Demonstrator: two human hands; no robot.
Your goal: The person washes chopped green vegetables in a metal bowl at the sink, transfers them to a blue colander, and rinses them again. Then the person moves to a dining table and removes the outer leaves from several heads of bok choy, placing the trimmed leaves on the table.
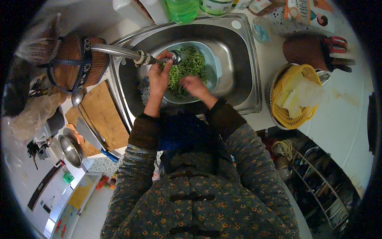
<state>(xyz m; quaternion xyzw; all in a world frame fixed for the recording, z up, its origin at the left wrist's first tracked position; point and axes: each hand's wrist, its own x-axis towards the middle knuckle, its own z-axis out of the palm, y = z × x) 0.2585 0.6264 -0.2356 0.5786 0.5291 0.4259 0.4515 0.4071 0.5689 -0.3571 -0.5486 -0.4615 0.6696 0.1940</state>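
A pale blue plastic basin sits in a stainless steel sink. Loose leafy green stems fill much of it. My left hand grips the flexible metal nozzle at the end of the faucet spout, over the basin's left side. At the basin's near right part, my right hand is over the greens with its fingers bent. Motion blurs those fingertips, so whether they pinch any stems is unclear.
Left of the sink lie a wooden cutting board, a cleaver and a ladle. A woven basket stands behind them. On the right are a yellow plastic basket holding pale pieces and a brown knife block. Bottles line the back.
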